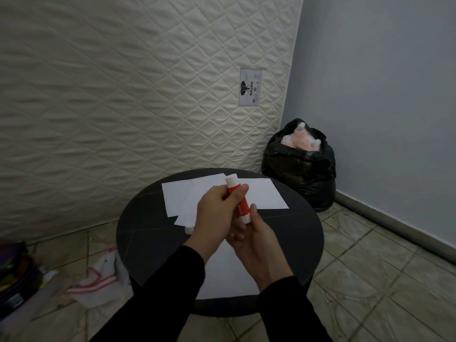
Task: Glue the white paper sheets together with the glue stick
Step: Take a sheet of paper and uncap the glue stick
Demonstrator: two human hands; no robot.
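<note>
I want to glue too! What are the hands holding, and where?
The glue stick: left hand grips its red middle, right hand pinches its white bottom end.

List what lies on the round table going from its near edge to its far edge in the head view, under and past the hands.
Near white sheet → glue cap → overlapping white sheets at the far side, all on the black table.

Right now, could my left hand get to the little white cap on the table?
Probably yes. The cap lies bare on the table just under the left hand, nothing covering it. But that hand grips the glue stick, so it must let go first.
</note>
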